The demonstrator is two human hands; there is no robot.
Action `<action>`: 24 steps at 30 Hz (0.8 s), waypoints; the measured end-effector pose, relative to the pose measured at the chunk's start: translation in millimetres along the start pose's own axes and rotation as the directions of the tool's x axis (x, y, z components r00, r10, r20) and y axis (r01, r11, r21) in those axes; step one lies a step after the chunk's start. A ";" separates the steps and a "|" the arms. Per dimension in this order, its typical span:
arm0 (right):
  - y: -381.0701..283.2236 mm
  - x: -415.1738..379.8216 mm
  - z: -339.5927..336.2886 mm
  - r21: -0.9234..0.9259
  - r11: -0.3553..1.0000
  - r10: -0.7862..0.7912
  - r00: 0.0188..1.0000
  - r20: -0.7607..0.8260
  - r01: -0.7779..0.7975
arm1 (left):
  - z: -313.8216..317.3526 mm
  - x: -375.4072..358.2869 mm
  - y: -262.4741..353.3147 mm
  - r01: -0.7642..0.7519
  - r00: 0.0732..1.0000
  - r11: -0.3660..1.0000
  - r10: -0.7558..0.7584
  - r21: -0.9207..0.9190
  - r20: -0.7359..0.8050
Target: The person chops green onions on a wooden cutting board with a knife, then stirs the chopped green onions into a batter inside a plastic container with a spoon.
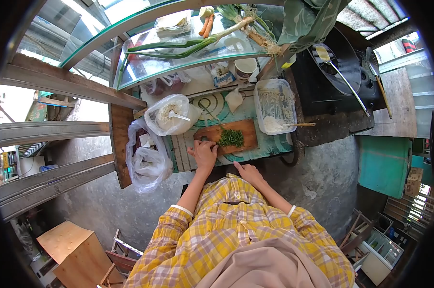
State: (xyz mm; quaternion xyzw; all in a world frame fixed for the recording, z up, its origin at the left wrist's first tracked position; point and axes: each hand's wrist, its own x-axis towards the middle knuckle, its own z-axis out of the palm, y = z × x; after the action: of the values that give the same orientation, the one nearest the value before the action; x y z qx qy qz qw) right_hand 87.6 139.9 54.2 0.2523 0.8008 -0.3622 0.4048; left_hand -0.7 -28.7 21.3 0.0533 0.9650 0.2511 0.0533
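Observation:
A wooden cutting board (pixel 249 128) lies on the patterned table cover, with a pile of chopped green leaves (pixel 231 138) on its right half. My left hand (pixel 205 154) is at the board's left end, its fingers curled against the wood beside the dark handle hole. My right hand (pixel 248 173) is low at the table's front edge, just below the board. Its thumb points up and left, and the other fingers are curled; what they hold, if anything, is hidden.
A plastic tub (pixel 276 103) with white flour stands right of the board. Left are a bagged container with a white spoon (pixel 178 115) and a plastic bag (pixel 150 163). Spring onions (pixel 188 48) lie on the glass shelf above. A wok (pixel 339 67) sits on the stove at right.

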 end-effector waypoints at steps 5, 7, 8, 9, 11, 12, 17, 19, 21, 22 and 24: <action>-6.8 -1.2 -4.8 0.039 0.999 -0.004 1.000 -0.001 0.004 | 0.8 -0.5 0.2 -0.009 0.999 1.000 0.009 0.026 -0.031; 11.3 5.0 7.7 0.047 0.998 -0.039 0.997 -0.071 0.042 | -0.2 -0.2 -0.7 -0.001 0.999 1.000 0.002 0.017 -0.032; 23.1 9.5 12.2 0.049 0.997 -0.054 0.993 -0.106 0.059 | 0.2 -0.3 -0.3 0.003 0.999 1.000 -0.003 0.010 -0.032; 25.3 8.2 7.0 0.097 0.994 -0.034 0.997 -0.062 0.040 | 0.7 -0.1 -0.1 0.009 1.000 1.000 -0.009 0.007 -0.019; 28.4 6.3 -0.6 0.193 0.981 0.002 1.000 0.029 -0.008 | 0.9 -0.1 -1.3 0.019 1.000 1.000 -0.019 0.005 0.010; 26.7 5.4 -0.6 0.208 0.978 -0.006 1.000 0.016 0.003 | 0.4 0.0 -1.1 0.024 1.000 1.000 -0.024 0.006 0.011; 19.1 5.9 2.5 0.237 0.971 -0.025 0.999 -0.040 0.034 | -0.1 -0.9 -0.9 0.025 1.000 1.000 -0.025 0.004 0.004; 16.7 3.1 2.5 0.219 0.974 -0.036 0.997 -0.070 0.051 | -1.5 -0.5 -0.2 0.037 0.999 0.999 -0.037 0.000 0.016; 13.9 -1.7 -0.9 0.190 0.981 -0.036 0.998 -0.046 0.044 | -1.5 -0.3 -0.2 0.050 0.999 0.999 -0.050 -0.014 0.021; 10.7 -5.2 -4.6 0.171 0.985 -0.031 1.000 -0.008 0.032 | -1.2 -0.5 -0.7 0.058 0.998 0.998 -0.057 -0.026 0.020; 9.8 -6.6 -5.1 0.137 0.990 -0.022 1.000 0.019 0.019 | -1.1 -1.0 -1.1 0.066 0.998 0.997 -0.065 -0.037 0.018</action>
State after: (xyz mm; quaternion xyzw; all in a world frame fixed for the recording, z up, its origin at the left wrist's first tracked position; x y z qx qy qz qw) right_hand 95.7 149.2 58.1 0.2672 0.7725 -0.4229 0.3912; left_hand 0.0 -30.3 21.7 0.0226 0.9609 0.2669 0.0707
